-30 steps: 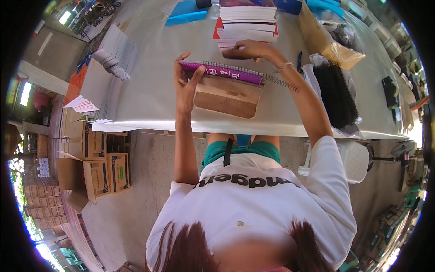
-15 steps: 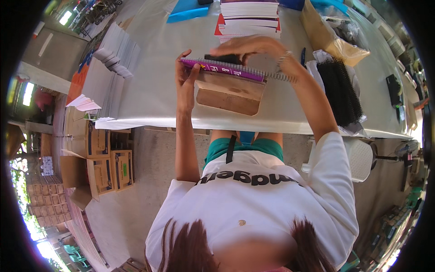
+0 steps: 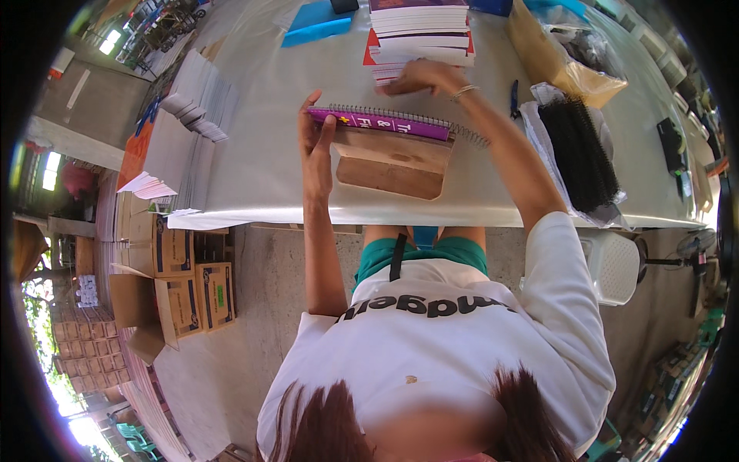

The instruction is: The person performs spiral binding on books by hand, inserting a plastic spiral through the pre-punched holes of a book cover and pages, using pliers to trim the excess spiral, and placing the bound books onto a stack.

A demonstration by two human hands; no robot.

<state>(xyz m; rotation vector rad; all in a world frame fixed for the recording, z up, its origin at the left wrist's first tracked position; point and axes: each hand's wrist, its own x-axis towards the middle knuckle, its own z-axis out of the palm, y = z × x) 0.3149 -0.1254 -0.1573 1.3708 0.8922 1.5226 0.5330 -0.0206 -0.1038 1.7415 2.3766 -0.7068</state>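
Note:
A purple book point(image 3: 385, 123) stands with its spine edge up on a wooden stand point(image 3: 392, 165). My left hand point(image 3: 315, 146) grips the book's left end, thumb on the near face and fingers behind. Along the top edge runs a wire coil point(image 3: 362, 110), whose loose end point(image 3: 471, 136) sticks out past the right end of the book. Beyond the book, my right hand point(image 3: 427, 77) hovers in front of the stacked books, apart from the purple one. Its fingers are smeared by motion, and whether they hold anything is unclear.
A stack of books point(image 3: 419, 31) stands at the table's far side. To the right lie a bundle of black coils point(image 3: 577, 154), a dark hand tool point(image 3: 514, 98) and a cardboard box point(image 3: 562, 61). Paper stacks point(image 3: 188, 115) line the left edge; blue sheets point(image 3: 315, 27) lie beyond.
My right hand has lifted off a black object behind the book and moved away toward the book stack. That black object no longer shows. My left hand keeps its grip.

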